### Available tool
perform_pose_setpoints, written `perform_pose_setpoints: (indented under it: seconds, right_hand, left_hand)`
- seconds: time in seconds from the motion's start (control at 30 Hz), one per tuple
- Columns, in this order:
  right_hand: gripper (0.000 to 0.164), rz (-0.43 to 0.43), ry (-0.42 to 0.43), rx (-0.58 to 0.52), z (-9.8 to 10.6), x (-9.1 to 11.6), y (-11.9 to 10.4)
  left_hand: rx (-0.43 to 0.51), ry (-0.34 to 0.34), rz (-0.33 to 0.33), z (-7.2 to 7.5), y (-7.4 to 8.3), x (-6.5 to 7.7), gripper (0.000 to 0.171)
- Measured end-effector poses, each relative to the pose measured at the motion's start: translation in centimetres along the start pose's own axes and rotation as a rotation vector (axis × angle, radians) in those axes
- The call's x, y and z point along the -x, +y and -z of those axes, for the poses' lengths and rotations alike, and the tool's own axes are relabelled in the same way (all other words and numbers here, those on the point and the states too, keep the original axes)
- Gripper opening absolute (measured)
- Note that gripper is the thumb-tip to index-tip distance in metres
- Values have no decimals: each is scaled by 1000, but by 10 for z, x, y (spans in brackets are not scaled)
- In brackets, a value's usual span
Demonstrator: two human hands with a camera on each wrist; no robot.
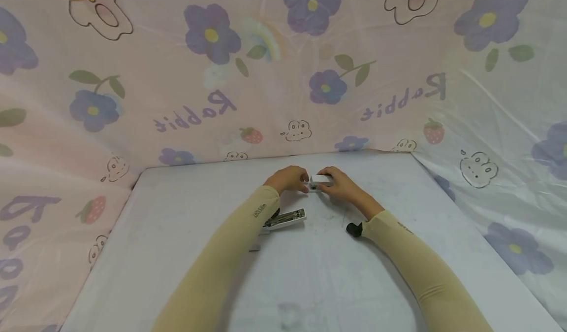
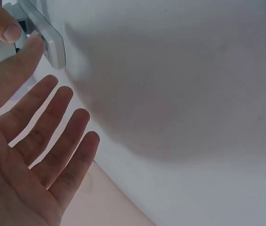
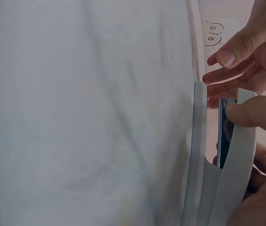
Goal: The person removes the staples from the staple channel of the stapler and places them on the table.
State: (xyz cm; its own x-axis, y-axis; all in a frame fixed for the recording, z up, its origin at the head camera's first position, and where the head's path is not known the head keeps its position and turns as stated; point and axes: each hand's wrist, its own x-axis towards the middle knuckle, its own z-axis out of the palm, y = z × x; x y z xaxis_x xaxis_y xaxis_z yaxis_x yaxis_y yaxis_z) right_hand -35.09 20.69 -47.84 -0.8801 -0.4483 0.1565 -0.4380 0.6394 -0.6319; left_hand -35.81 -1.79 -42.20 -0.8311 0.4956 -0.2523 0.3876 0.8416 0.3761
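A white stapler [image 1: 321,179] stands near the far middle of the table, its dark metal inside showing between base and top in the right wrist view. My right hand [image 1: 341,185] grips it, the thumb on the metal part and fingers behind the white top [image 3: 241,150]. My left hand [image 1: 289,179] is at its front end with fingers spread and fairly straight; the thumb [image 2: 27,56] is at the tip of the stapler's base [image 2: 52,44], but whether it touches cannot be made out. Nothing is held in the left palm [image 2: 20,183].
A second white stapler-like thing [image 1: 288,218] with its metal inside exposed lies by my left forearm, partly covered by it. A small grey strip [image 1: 254,248] lies nearer. A black wrist device [image 1: 354,229] sits at my right cuff. A printed cloth [image 1: 266,85] hangs behind the table.
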Motion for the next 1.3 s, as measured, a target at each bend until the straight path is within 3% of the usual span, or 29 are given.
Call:
perform_pose_setpoints:
  seconds: [0.2,0.53,0.83,1.3]
  right_hand:
    - [44,-24,5,27,0,-1,0]
    - [46,-51,-8,47,1,0,-4]
    - [47,-62,-5,25,1,2,-5]
    - [47,-51,14,0,3,3,-3]
  left_hand:
    - [-33,-11,22,-1,5,-2,44]
    - [-95,21,54,-3,10,-6,37]
    - [-99,65,121,-8,19,-9,31]
    - [-137,75,120,-4,28,-7,25]
